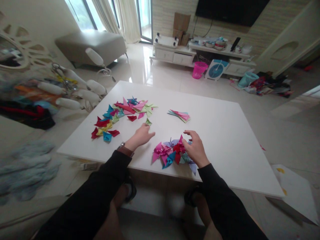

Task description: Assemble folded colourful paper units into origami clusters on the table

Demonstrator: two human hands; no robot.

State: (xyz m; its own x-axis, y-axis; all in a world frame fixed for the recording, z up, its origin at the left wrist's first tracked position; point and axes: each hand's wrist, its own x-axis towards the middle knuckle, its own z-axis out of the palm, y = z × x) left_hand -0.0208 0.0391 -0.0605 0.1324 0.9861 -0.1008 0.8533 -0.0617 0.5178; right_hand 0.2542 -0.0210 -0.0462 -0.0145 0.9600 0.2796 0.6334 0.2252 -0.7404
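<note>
— Fingers [149,133] of the left hand [141,136] are seen stretched forward, loosely spread; nothing is gripped. A small green folded piece [148,122] is found just beyond the tips.

— And the right hand [196,148]?

— It is laid open, fingers curved, on the pile of folded paper shapes [170,151] at the white table [225,140]'s near edge.

Folded paper pieces [172,153] lie partly covered beneath the right hand [196,150]; left of the left hand [141,135], a cluttered rack [37,90] dissolves into blur.
</note>
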